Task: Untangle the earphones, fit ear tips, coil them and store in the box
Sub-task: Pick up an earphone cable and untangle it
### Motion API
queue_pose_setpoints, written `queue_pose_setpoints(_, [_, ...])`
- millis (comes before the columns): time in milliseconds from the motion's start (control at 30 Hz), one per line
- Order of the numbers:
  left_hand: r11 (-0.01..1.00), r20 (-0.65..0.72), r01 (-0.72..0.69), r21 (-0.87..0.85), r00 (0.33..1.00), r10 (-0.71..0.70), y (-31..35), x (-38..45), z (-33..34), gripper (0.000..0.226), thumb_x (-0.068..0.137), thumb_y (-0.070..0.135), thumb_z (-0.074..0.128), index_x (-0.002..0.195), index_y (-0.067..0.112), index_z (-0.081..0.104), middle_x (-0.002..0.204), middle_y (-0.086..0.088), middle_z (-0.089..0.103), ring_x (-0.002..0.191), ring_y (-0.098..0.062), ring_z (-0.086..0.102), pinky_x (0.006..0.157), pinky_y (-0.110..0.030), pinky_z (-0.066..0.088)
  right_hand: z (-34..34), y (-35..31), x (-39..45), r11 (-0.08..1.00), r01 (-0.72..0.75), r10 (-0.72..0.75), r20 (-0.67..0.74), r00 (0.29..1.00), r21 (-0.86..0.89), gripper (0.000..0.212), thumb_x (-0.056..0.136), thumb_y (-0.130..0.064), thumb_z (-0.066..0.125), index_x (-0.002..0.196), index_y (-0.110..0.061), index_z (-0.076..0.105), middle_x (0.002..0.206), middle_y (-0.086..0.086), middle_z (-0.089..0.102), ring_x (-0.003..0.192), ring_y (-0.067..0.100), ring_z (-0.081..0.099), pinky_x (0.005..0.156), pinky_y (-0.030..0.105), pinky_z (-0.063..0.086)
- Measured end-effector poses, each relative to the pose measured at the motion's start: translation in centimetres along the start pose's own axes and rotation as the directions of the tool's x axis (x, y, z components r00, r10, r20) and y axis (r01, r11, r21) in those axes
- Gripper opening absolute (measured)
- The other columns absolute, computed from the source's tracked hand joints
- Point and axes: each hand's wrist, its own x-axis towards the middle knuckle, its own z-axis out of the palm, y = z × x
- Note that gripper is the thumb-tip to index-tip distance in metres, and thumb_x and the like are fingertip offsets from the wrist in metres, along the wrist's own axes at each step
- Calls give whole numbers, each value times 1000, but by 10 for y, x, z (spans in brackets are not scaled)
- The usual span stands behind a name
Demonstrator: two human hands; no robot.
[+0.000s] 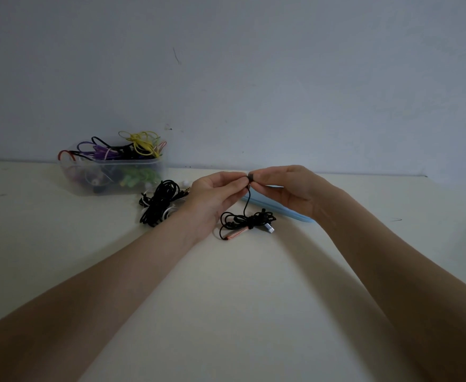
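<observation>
A black ear tip (251,177) is pinched between the left hand (217,194) and right hand (289,188); the earphones (247,220) are left dangling onto the counter (240,285).

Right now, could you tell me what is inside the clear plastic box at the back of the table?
The clear plastic box holds coiled earphone cables: yellow, purple, red, black and green. Whatever lies beneath them at the bottom is covered and blurred.

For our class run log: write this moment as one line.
step: fitting ear tip | left hand: holds earbud | right hand: pinches ear tip | cable: bundled on table | box: back left
</observation>
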Motion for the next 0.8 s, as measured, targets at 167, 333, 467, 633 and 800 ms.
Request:
queue_pose_setpoints(167, [997,-30,-58,56,998,59,-2,1,0,11,80,-4,64,83,7,64,77,-1,69,71,-6,67,70,-12,52,3,-3,-3,996,42,-43,-6,999,-74,9,84,11,57,87,7,64,68,6,71,61,9,69,52,10,49])
queue_pose_setpoints(333, [969,-43,-128,210,989,140,-3,1,-1,13,79,-1,68,80,12,66,80,-2,68,72,-6,66,78,-15,52,1,-3,-1,998,25,-25,9,1000,-61,11,83,13,55,88,10,64,73,11,71,67,13,70,61,14,54])
queue_pose_setpoints(467, [948,-11,-169,270,984,178,-2,-1,0,12,79,-1,68,81,10,67,78,-2,67,67,-2,65,75,-13,52,-1,-2,2,999,-10,10,10,1000,-38,12,82,13,55,84,7,65,79,14,71,71,16,71,65,16,55])
queue_pose_setpoints(633, [971,38,-117,207,993,111,1,-2,-2,11,80,-1,66,83,9,68,84,-5,68,72,-6,66,77,-14,52,-6,-3,2,995,-100,99,60,993,6,15,87,10,51,93,7,64,86,12,70,71,11,70,62,13,54])
queue_pose_setpoints(800, [985,105,-56,164,994,39,4,-3,-6,11,81,-4,62,85,5,67,79,-2,70,70,-7,67,72,-13,52,-6,-5,0,984,-176,174,90,981,15,19,90,9,46,86,5,64,73,7,71,66,8,69,65,12,55])
